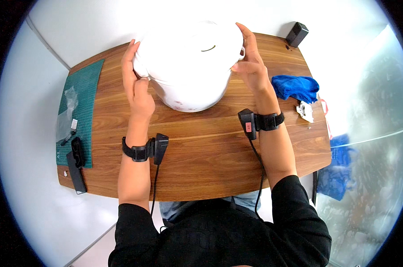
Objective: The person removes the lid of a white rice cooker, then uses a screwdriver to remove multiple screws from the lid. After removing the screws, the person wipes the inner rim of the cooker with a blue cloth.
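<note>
A big white lidded pot [190,91] with a small floral print low on its side is at the far middle of the wooden table. Its white lid [179,49] is on, with a thin dark curved mark near the centre. On the left, my left hand [138,86] holds the pot by its side handle, thumb toward me and fingers along the outer side. My right hand [253,66] grips the opposite side around the right handle [242,53], its fingers pointing away from me. Whether the pot's base touches the table, I cannot tell.
A green cutting mat [83,89] lies at the left with a clear plastic bag [68,113] and black items [77,171]. A blue cloth [296,87], a crumpled white piece [305,111] and a black box [297,34] are right. Cables [154,191] hang from my wrist devices.
</note>
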### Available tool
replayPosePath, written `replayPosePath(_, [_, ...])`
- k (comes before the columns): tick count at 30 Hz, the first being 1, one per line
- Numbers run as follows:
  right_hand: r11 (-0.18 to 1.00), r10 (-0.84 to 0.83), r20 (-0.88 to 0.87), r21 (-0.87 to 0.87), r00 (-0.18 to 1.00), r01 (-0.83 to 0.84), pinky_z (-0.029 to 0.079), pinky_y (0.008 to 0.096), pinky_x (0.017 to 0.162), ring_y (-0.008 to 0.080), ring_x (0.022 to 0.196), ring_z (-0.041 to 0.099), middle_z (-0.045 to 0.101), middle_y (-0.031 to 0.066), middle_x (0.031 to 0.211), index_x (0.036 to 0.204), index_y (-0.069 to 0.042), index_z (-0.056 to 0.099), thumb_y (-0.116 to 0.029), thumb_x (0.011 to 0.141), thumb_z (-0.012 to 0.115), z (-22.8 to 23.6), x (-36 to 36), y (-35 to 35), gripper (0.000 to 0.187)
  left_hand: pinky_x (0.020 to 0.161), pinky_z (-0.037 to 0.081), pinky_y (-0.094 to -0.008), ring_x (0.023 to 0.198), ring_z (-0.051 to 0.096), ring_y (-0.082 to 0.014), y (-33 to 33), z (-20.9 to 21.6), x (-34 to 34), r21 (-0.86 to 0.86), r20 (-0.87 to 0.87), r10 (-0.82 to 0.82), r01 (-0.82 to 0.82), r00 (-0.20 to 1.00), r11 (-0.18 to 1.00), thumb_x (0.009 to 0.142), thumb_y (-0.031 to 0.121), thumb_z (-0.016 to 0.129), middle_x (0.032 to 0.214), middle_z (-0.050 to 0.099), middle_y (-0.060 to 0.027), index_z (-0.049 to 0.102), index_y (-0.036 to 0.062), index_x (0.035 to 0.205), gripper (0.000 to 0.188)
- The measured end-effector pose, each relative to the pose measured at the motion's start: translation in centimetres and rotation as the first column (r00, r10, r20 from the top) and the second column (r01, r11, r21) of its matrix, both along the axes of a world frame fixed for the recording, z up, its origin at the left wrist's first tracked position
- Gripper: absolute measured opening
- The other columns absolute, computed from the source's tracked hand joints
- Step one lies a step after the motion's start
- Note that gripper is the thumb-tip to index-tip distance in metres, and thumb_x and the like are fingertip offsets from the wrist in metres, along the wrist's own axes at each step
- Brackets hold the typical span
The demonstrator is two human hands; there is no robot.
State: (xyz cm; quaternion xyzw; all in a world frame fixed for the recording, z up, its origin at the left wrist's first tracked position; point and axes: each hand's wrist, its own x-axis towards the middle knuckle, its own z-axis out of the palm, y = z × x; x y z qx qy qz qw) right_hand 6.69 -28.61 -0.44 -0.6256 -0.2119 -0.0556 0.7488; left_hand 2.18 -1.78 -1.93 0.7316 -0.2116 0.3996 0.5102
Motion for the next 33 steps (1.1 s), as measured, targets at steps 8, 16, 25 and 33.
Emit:
replayPosePath(8, [0.999, -0.029, 0.087, -0.043, 0.996, 0.033, 0.027, 0.0588, 0.120, 0.0400, 0.145, 0.032, 0.044, 0.0192, 0.147, 0.156, -0.012, 0.031, -0.027, 0.044, 0.076, -0.5, 0.8, -0.8, 0.121, 0.123, 0.022, -0.0468, 0.147, 0.032, -0.0337, -0.2, 0.1, -0.3, -0.014, -0.036, -0.013, 0.013, 0.999, 1.000, 0.085, 0.005, 0.036, 0.158, 0.034, -0.0232, 0.035, -0.0008, 0.152, 0.068])
replayPosePath(16, [0.990, 0.022, 0.123, -0.142, 0.992, -0.005, 0.027, 0.0558, 0.120, 0.0418, 0.146, 0.031, 0.039, 0.0219, 0.153, 0.160, -0.015, 0.026, -0.037, 0.058, 0.076, -0.7, 0.6, -1.0, 0.116, 0.123, 0.022, -0.0461, 0.145, 0.033, -0.0332, -0.6, 0.6, -1.2, -0.099, -0.172, -0.034, 0.017, 0.985, 0.995, 0.087, 0.007, 0.038, 0.157, 0.033, -0.0227, 0.029, -0.0015, 0.155, 0.069])
replayPosePath(25, [0.991, 0.018, 0.123, -0.137, 0.992, -0.001, 0.023, 0.0595, 0.122, 0.0440, 0.151, 0.025, 0.034, 0.0237, 0.160, 0.161, -0.013, 0.025, -0.038, 0.062, 0.082, -0.2, -0.1, -0.5, 0.117, 0.124, 0.019, -0.0472, 0.150, 0.026, -0.0375, -1.6, 3.0, -3.0, -0.195, -0.357, -0.077, 0.007, 0.931, 0.981, 0.087, 0.014, 0.047, 0.160, 0.026, -0.0271, 0.012, -0.0032, 0.160, 0.082])
replayPosePath(33, [0.998, 0.051, 0.058, -0.030, 0.997, -0.049, 0.021, 0.0592, 0.123, 0.0456, 0.150, 0.027, 0.040, 0.0265, 0.155, 0.159, -0.010, 0.026, -0.021, 0.057, 0.087, 0.2, -0.2, -0.5, 0.120, 0.123, 0.024, -0.0551, 0.151, 0.019, -0.0479, -1.4, 3.7, -4.1, 0.061, -0.470, -0.016, 0.051, 0.883, 0.997, 0.079, 0.020, 0.079, 0.157, 0.021, -0.0374, -0.009, -0.0001, 0.160, 0.121])
